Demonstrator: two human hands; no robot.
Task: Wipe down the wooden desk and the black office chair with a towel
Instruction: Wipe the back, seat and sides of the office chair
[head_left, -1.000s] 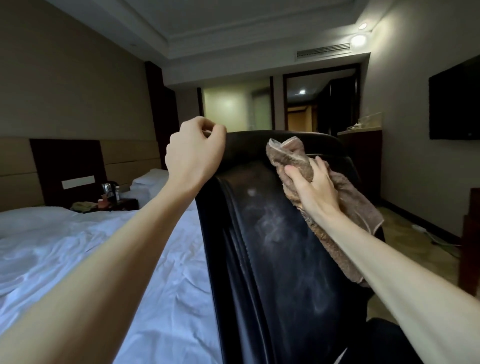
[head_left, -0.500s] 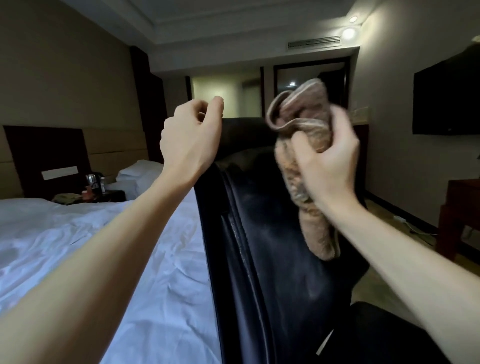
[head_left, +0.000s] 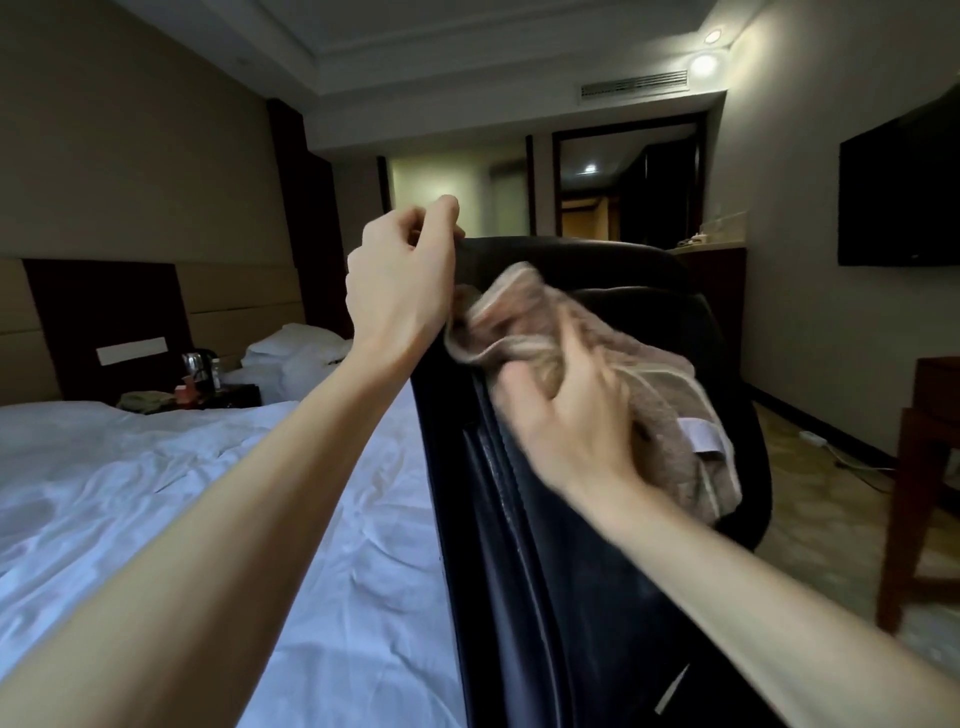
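— Wiping is underway on the chair (head_left: 597, 545): the right hand (head_left: 566, 415) at centre frame is clenched on the bunched towel (head_left: 649, 395) and presses it against the backrest, just under its top edge.

— And the left hand (head_left: 400, 275)?

— Curled, fingertips pinching the chair's upper left corner, seemingly to steady it.

— How much is done?

— I judge the chair partly wiped; its lower back and seat are barely visible, so I cannot tell. The desk (head_left: 924, 467) at the right edge shows only a corner, and whether it has been wiped I cannot tell.

— Room to move?

— The bed (head_left: 156, 493) lies close along the chair's left side. Right of the chair, open floor (head_left: 821, 519) runs to the far wall.
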